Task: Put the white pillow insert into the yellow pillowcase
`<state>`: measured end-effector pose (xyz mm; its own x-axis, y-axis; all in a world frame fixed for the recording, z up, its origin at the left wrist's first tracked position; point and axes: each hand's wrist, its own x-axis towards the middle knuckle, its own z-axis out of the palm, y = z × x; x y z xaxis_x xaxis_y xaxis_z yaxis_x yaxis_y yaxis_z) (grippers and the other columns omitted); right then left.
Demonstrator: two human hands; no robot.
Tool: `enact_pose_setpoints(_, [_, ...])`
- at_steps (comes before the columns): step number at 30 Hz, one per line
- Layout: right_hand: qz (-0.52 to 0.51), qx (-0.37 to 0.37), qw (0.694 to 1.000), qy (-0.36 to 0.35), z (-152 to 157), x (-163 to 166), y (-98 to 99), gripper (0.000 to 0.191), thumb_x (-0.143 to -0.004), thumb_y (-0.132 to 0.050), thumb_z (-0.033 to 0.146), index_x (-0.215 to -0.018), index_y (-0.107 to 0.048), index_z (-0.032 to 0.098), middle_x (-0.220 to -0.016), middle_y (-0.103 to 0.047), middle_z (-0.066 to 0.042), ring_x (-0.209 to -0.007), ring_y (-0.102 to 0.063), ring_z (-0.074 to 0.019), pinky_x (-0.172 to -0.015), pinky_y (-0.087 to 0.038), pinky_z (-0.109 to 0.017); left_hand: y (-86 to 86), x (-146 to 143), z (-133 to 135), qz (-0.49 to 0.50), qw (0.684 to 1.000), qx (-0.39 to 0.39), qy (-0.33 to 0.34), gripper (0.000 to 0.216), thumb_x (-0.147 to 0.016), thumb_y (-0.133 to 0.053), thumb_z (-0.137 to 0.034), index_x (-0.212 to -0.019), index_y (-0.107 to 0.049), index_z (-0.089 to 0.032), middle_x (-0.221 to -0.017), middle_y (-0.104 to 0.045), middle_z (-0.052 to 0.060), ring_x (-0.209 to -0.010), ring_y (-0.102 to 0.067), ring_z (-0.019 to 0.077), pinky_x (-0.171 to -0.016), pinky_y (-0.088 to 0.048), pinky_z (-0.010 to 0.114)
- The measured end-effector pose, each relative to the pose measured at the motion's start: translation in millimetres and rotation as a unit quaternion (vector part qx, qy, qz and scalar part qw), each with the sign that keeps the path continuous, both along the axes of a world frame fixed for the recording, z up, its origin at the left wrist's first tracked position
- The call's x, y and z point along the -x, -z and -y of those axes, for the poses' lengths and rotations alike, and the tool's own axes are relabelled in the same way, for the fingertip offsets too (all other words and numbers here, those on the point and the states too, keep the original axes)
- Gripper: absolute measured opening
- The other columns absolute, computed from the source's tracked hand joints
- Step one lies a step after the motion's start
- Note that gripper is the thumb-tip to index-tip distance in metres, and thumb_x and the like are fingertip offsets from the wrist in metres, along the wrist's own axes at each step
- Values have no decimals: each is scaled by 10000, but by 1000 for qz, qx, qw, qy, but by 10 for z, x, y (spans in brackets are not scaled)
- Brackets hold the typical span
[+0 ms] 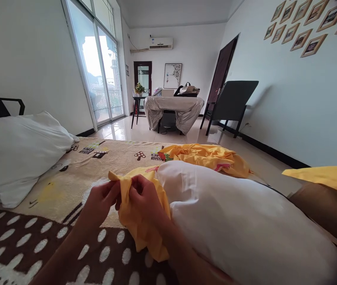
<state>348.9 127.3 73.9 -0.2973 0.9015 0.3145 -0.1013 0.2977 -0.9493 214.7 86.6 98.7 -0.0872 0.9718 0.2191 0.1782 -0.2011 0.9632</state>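
Observation:
A yellow pillowcase (144, 221) is bunched between my two hands above the bed. My left hand (98, 202) pinches its upper edge, fingers closed. Close beside it, my right hand (144, 194) grips the same edge with bent fingers. The cloth hangs down in folds below my hands and touches the near end of a plump white pillow (233, 217). Whether any of the pillow is inside the cloth cannot be made out. Behind the pillow lies a crumpled yellow cloth (204, 154) with red and green print.
Another white pillow (16, 150) lies on the left of the bed. A patterned beige and brown blanket (111, 154) covers the bed. More yellow fabric (325, 178) shows at the right. Beyond are a covered table (174, 103) and a dark chair (230, 101).

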Motion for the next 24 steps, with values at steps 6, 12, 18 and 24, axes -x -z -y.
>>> enact_pose_setpoints(6, [57,-83,994,39,44,-20,7,99,-768,-542,263,-820,-564,182,-664,-545,42,-582,-466,-89,-528,-364,-195,79,31,-114,48,997,61,21,337,-544,-804,-403,-557,-618,-123,-465,-501,-21,-442,-422,89,-411,-332,191])
enact_pose_setpoints(12, [174,-178,967,58,50,-80,-30,177,-863,-541,255,-975,-666,197,-897,-641,-21,-786,-572,-126,-724,-431,-245,43,144,-239,281,954,101,-27,118,-634,-737,-195,-690,-674,-114,-604,-616,22,-537,-567,131,-492,-473,203])
enact_pose_setpoints(18, [355,-186,912,91,92,-115,-53,176,-822,-635,276,-962,-619,171,-986,-627,-64,-902,-556,-192,-763,-404,-294,-36,317,-392,482,862,150,-47,236,-848,-444,-97,-720,-641,-120,-691,-668,61,-574,-635,158,-556,-562,260])
enact_pose_setpoints(24, [384,-166,904,84,120,-179,-98,45,-802,-590,159,-768,-568,177,-768,-616,-3,-674,-504,-115,-594,-304,-234,-37,342,-405,531,827,151,-106,229,-861,-420,-97,-738,-610,-134,-644,-657,48,-552,-637,166,-541,-562,254])
